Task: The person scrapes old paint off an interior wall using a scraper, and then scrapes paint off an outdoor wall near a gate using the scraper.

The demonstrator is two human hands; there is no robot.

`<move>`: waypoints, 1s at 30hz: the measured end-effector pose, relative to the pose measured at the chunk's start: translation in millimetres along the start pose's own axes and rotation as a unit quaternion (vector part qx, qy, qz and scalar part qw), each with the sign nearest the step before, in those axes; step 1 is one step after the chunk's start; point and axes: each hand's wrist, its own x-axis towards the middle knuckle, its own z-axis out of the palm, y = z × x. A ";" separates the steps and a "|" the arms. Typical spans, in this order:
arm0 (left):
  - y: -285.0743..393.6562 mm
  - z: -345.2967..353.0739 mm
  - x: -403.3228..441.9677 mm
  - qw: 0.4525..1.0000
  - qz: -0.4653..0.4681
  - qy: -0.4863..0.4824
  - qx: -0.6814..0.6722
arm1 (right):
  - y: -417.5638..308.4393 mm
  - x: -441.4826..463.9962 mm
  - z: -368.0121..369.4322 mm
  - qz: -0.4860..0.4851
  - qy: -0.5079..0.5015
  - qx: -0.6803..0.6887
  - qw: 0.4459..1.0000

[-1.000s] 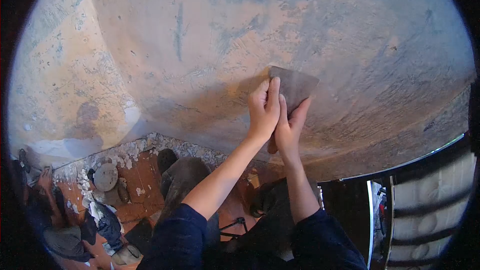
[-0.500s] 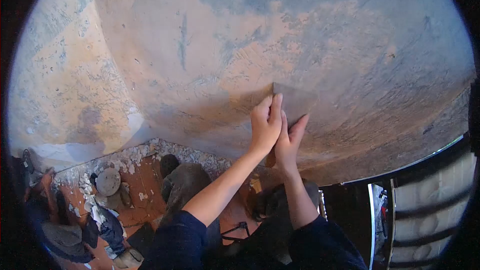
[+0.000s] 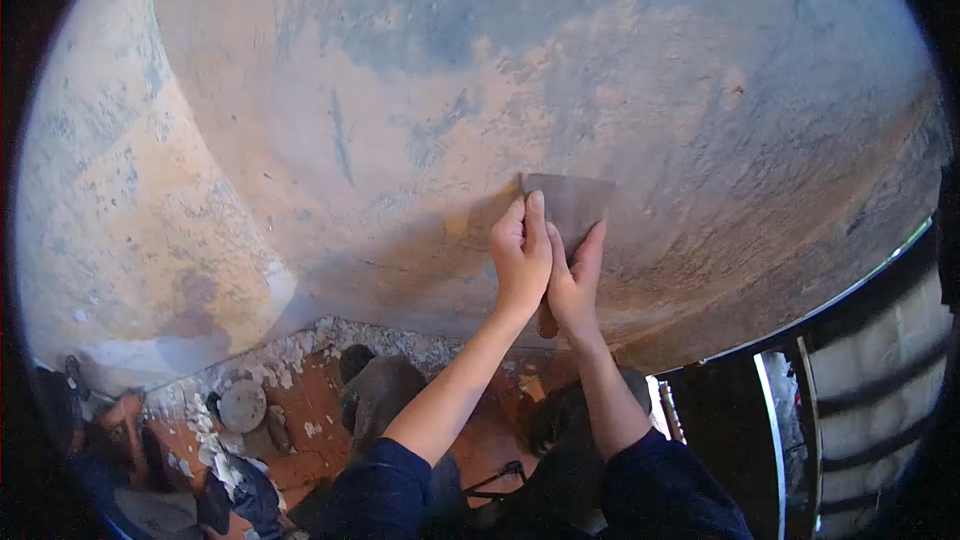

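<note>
A wide, flat scraper blade (image 3: pixel 572 202) lies against the patchy, weathered wall (image 3: pixel 400 120). Both hands grip the scraper, side by side. My left hand (image 3: pixel 521 258) is closed on it, with fingertips on the blade's left part. My right hand (image 3: pixel 575 280) is wrapped round the lower part, with one finger or thumb reaching up the blade's right side. The end of a brown handle (image 3: pixel 547 322) shows below the hands. Most of the handle is hidden by them.
Paint flakes (image 3: pixel 285 352) line the foot of the wall on the reddish floor (image 3: pixel 312 405). At the lower left another person's arm (image 3: pixel 125 430) shows near a round, pale object (image 3: pixel 242 406). Ribbed pale panels (image 3: pixel 880 390) stand at the right.
The hands and scraper first moved down the wall, then slightly left in view. The blade's top edge now looks more level. The camera view has also shifted and tilted.
</note>
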 end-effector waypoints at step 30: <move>6.9 -12.7 -2.4 0.997 -0.029 -0.023 0.064 | 3.9 -9.4 8.4 0.030 0.020 0.003 0.999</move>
